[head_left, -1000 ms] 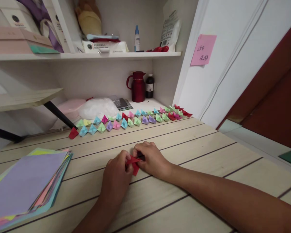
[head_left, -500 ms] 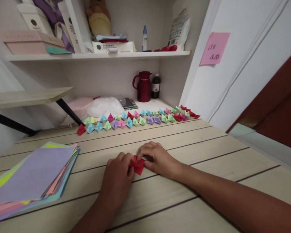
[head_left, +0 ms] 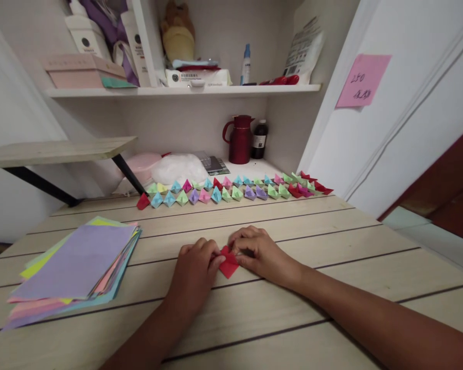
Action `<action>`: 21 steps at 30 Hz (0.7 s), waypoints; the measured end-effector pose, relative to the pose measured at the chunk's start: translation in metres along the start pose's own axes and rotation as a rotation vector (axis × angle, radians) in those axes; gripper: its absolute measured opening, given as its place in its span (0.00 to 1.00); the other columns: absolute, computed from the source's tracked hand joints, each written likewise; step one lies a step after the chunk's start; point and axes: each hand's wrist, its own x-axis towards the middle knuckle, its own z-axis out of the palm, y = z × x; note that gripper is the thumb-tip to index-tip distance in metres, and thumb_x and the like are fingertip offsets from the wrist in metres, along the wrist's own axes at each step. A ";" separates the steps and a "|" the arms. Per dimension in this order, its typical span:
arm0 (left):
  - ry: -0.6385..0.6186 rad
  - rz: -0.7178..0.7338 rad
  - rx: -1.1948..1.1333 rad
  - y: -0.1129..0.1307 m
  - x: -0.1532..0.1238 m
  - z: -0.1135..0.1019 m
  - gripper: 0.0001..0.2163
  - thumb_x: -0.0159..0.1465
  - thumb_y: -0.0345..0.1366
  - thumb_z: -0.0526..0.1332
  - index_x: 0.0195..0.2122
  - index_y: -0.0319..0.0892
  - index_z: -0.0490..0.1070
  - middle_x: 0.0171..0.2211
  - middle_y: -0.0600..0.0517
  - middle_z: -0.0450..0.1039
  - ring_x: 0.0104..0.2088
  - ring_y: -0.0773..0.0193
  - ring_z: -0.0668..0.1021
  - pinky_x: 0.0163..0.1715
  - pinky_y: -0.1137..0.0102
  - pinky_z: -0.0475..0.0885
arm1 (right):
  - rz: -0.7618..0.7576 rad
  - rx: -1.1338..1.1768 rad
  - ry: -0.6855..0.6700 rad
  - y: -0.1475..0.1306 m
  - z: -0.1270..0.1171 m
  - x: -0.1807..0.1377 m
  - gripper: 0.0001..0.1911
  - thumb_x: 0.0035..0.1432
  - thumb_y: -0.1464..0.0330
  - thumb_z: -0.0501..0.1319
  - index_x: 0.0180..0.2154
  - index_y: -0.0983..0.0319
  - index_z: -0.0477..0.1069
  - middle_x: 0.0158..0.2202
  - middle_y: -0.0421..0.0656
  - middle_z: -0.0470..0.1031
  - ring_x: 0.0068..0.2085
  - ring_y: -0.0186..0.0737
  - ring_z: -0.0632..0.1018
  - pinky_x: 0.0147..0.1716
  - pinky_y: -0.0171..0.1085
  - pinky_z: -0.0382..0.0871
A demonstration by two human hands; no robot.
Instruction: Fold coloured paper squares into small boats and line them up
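A small folded piece of red paper lies on the wooden table between my hands, one corner pointing towards me. My left hand pinches its left edge with thumb and fingers. At the right edge, my right hand is closed on the paper too, its fingertips bent over it. Beyond my hands, several folded paper boats in many colours stand in two long rows. To the left lies a stack of coloured paper sheets, a purple one on top.
A small wooden riser with black legs stands at the back left. Behind the boats are a white plastic bag, a dark red jug and a dark bottle. A white shelf holding boxes and bottles runs above.
The view has swung a little left, so everything appears further right. The red paper now shows as a flatter diamond, with both hands still gripping its sides.
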 end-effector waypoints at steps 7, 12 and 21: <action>0.055 -0.007 -0.293 -0.011 0.005 0.000 0.17 0.68 0.38 0.47 0.29 0.45 0.72 0.29 0.53 0.76 0.33 0.61 0.76 0.38 0.67 0.66 | -0.007 0.073 -0.051 0.001 -0.005 0.002 0.03 0.58 0.68 0.65 0.32 0.55 0.78 0.41 0.41 0.77 0.45 0.42 0.74 0.49 0.45 0.61; 0.034 0.020 -0.104 -0.009 0.001 0.004 0.03 0.59 0.31 0.60 0.32 0.46 0.71 0.30 0.56 0.75 0.33 0.63 0.75 0.42 0.65 0.62 | 0.008 0.006 -0.017 -0.002 -0.002 0.000 0.04 0.57 0.70 0.65 0.34 0.55 0.77 0.42 0.42 0.77 0.46 0.43 0.74 0.50 0.47 0.61; -0.009 0.069 -0.100 -0.011 0.002 0.007 0.01 0.59 0.33 0.61 0.32 0.46 0.70 0.29 0.57 0.73 0.34 0.64 0.75 0.43 0.66 0.62 | -0.087 0.041 -0.043 0.011 0.002 -0.002 0.10 0.59 0.64 0.62 0.44 0.52 0.77 0.44 0.44 0.77 0.47 0.45 0.75 0.51 0.47 0.67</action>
